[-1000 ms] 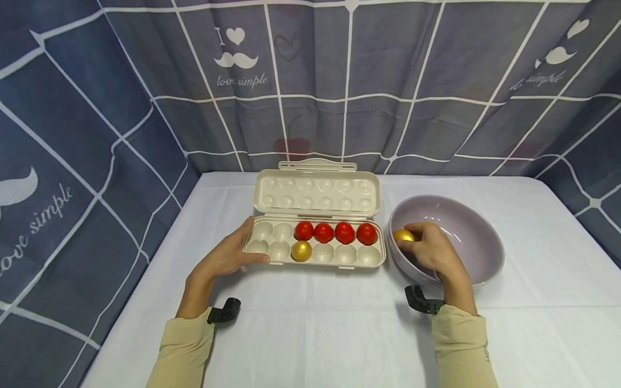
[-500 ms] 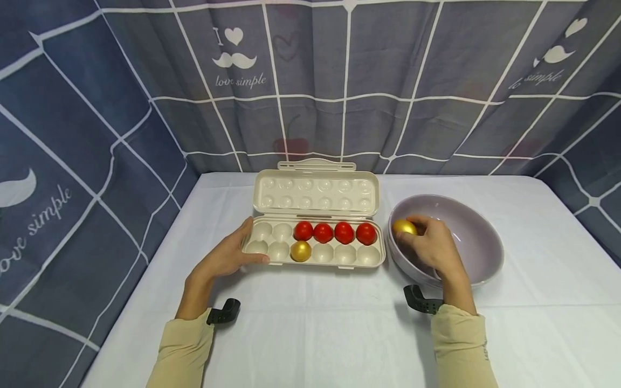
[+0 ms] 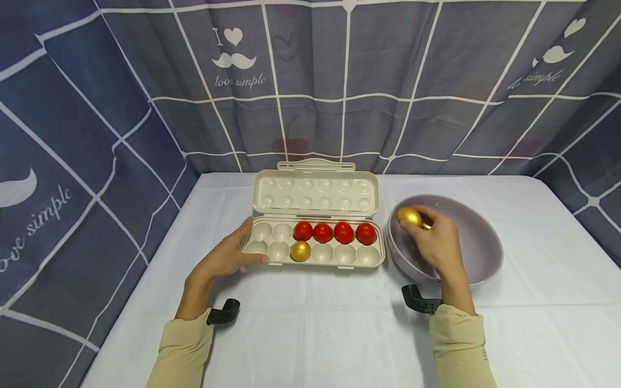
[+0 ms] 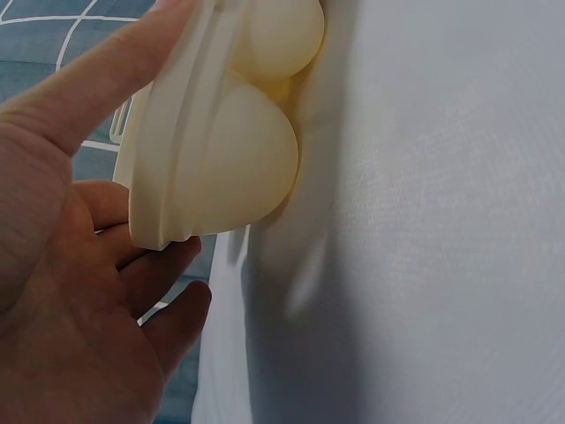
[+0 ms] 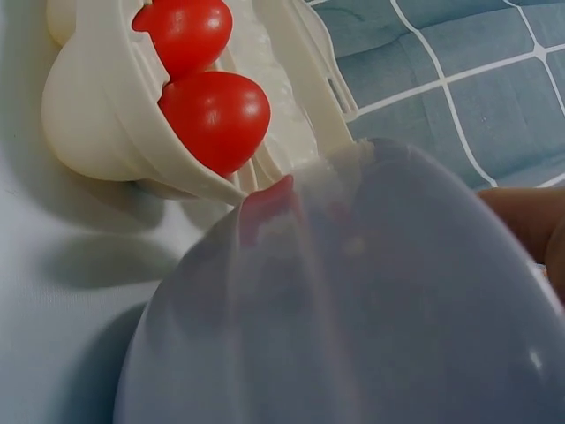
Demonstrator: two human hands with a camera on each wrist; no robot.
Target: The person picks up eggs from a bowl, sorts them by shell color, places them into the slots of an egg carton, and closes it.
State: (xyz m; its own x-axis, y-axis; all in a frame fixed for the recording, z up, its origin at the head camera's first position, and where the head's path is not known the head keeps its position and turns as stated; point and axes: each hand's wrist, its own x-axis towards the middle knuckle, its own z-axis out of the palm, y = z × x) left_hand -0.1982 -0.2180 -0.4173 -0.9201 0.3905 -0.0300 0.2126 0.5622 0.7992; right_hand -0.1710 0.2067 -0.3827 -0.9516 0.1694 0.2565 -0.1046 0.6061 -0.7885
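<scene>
A cream egg box (image 3: 345,253) lies with its lid (image 3: 315,193) folded back. Its back row holds several red eggs (image 3: 344,233); one golden egg (image 3: 301,251) sits in the front row. My left hand (image 3: 224,258) grips the box's left end, thumb along the front edge; in the left wrist view the fingers (image 4: 163,274) curl round its end. Over the left part of the mauve bowl (image 3: 477,242), my right hand (image 3: 439,240) pinches another golden egg (image 3: 409,216). A further bit of gold shows beneath the fingers. The right wrist view mostly shows the bowl's outside.
A white cloth (image 3: 315,334) covers the table. Behind it hangs a grey-blue checked curtain (image 3: 310,70), which also runs along both sides. The bowl stands close to the right end of the egg box.
My right hand has lifted the golden egg from low in the bowl, bringing it up and slightly to the right. The left hand and the egg box have stayed put.
</scene>
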